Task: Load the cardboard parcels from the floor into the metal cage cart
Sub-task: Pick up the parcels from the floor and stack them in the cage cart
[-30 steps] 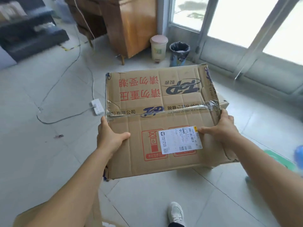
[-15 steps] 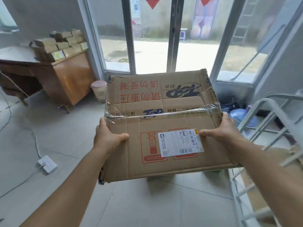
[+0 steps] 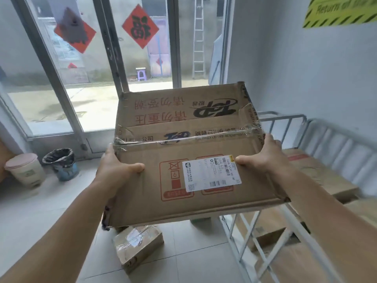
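I hold a large cardboard parcel [image 3: 183, 144] in mid-air, taped across the top, with red print and a white shipping label. My left hand [image 3: 116, 170] grips its left edge, thumb on top. My right hand [image 3: 265, 158] grips its right edge the same way. The white metal cage cart [image 3: 289, 123] stands to the right, just beyond and below the parcel, with cardboard parcels [image 3: 318, 172] lying inside it. A small taped parcel [image 3: 138, 246] sits on the floor under the held one.
Glass sliding doors [image 3: 114, 64] with red paper decorations fill the back wall. A pink-lidded bin [image 3: 26, 170] and a black-lined bin [image 3: 61, 164] stand at the left by the door. A grey wall [image 3: 306, 68] rises behind the cart. The floor is pale tile.
My view has swung right and up with the parcel in both hands. The desk and cable left the frame; the cage cart and a small floor parcel came into view.
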A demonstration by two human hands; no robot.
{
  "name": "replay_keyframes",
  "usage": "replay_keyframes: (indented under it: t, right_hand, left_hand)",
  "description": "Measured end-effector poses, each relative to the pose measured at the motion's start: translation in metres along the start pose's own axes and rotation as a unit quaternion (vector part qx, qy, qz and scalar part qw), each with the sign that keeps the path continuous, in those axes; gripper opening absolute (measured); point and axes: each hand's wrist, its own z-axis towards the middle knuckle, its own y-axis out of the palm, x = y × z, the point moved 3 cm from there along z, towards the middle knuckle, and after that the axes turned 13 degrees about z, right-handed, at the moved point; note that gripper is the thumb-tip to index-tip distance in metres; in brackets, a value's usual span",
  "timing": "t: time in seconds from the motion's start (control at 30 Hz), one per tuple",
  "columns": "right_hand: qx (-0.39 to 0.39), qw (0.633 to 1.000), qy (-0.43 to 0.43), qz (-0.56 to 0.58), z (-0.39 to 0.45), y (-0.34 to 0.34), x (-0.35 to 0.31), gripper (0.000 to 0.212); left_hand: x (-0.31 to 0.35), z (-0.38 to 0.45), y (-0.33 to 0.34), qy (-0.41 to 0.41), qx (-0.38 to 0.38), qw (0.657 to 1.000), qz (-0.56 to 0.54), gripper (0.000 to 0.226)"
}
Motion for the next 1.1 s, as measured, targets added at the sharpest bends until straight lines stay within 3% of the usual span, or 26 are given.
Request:
replay_keyframes:
  t: [0.3,0.67,1.0,1.1]
  right_hand:
    - [0.088,0.996,0.026,0.008,0.017,-0.12,0.043,0.122]
    - [0.209,0.972,0.1,0.03,0.025,-0.22,0.106,0.113]
    - [0.358,0.91,0.208,0.035,-0.003,-0.282,0.155,0.12]
    - [0.4,0.883,0.241,0.039,-0.023,-0.294,0.167,0.119]
  left_hand:
    - [0.116,0.0,0.079,0.083,-0.062,0.995,-0.017,0.086]
    - [0.232,-0.004,0.193,0.18,-0.168,0.969,-0.022,0.069]
    - [0.332,-0.009,0.311,0.292,-0.304,0.907,-0.028,0.102]
    - [0.358,-0.022,0.344,0.326,-0.349,0.878,-0.036,0.089]
